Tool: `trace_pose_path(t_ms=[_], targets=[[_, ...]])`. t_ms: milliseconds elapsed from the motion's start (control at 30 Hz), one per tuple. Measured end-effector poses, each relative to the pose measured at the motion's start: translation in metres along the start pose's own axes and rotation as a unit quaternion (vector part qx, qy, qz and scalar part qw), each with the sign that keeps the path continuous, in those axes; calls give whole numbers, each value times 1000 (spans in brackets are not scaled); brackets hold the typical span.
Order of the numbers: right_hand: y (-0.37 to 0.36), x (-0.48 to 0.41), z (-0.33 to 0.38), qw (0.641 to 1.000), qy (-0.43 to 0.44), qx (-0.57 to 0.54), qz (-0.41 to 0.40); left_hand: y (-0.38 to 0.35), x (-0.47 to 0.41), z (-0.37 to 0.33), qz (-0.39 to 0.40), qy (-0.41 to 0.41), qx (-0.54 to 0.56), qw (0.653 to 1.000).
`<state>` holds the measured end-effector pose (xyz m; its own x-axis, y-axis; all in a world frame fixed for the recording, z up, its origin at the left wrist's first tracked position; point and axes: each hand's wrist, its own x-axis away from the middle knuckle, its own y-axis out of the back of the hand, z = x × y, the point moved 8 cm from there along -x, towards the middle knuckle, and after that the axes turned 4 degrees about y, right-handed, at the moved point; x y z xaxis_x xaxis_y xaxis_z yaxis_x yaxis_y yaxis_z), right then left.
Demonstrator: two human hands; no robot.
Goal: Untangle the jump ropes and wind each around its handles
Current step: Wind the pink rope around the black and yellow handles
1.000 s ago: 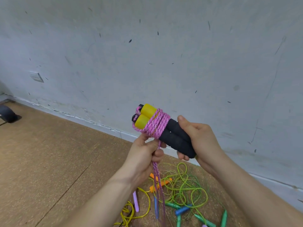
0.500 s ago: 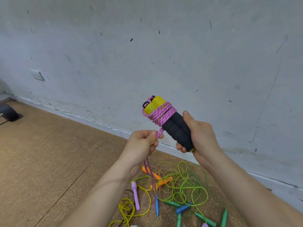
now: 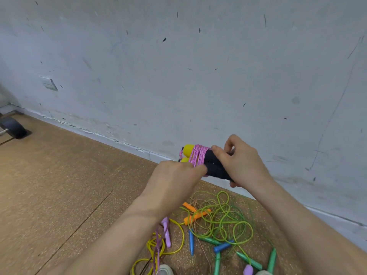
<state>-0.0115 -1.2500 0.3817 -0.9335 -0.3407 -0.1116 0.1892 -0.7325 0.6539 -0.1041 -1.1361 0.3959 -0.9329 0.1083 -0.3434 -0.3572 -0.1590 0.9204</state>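
Nearest the camera, on the cork floor (image 3: 59, 185), lies a loose heap of jump ropes: two orange handles (image 3: 195, 214), two blue handles (image 3: 223, 247), two lilac handles (image 3: 166, 232), and at least four green handles (image 3: 249, 260), though the bottom edge cuts some off, so that count is unsure. Green cord (image 3: 224, 213) and yellow cord (image 3: 158, 249) loop among them. A tail of the pink rope (image 3: 198, 156) hangs down behind the left forearm. Higher up, the left hand (image 3: 176, 179) is curled shut at the windings; what its fingertips pinch is hidden. The right hand (image 3: 241, 162) is wrapped around the two black handles (image 3: 215, 165), held side by side with yellow ends, the pink rope coiled around them. Behind is the scuffed wall (image 3: 178, 66), with a dark wheel (image 3: 14, 128) at far left.
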Motion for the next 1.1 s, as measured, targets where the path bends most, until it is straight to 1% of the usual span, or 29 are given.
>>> trace_pose_path(t_ms=[33,100,200,267,367,433,467,533,633,700,767,833,867,900,933,967,1000,1067,1100], targets=[[-4,1,-2,999,-6,25,26,-2,2,-3,2,-29,12,1000],[-9,4,-5,996,-17,48,70,-5,4,-4,-3,-59,52,997],[-13,7,-2,991,-10,64,115,-4,2,2,-16,-59,114,992],[-15,10,4,987,20,87,131,-4,0,4,-27,-58,145,987],[-18,16,16,978,85,100,160,-9,-4,5,9,-61,179,982],[-19,21,21,970,114,90,193,-14,-5,8,52,-43,239,969],[-19,23,22,968,115,73,210,-17,-5,11,76,-26,286,955],[-20,26,22,964,104,31,245,-26,-4,17,128,20,384,914],[-22,29,22,953,98,9,285,-38,0,18,202,75,458,862],[-20,29,21,952,90,-31,289,-42,2,16,228,104,531,810],[-14,26,21,954,86,-94,273,-46,4,21,230,134,615,742],[-8,25,23,952,86,-149,253,-46,4,21,228,128,668,697],[-5,25,24,951,89,-165,246,-50,4,22,233,134,680,682],[-3,25,26,950,93,-178,239,-48,4,19,236,135,700,661],[-1,25,27,948,95,-196,233,-57,7,20,236,154,716,638],[1,25,27,943,92,-228,225,-67,9,23,234,178,741,605],[2,24,27,934,81,-276,212,-80,13,25,234,223,765,557],[3,22,23,906,47,-384,170,-99,22,25,208,303,793,486],[1,21,20,897,29,-417,142,-99,19,24,172,313,790,497]])
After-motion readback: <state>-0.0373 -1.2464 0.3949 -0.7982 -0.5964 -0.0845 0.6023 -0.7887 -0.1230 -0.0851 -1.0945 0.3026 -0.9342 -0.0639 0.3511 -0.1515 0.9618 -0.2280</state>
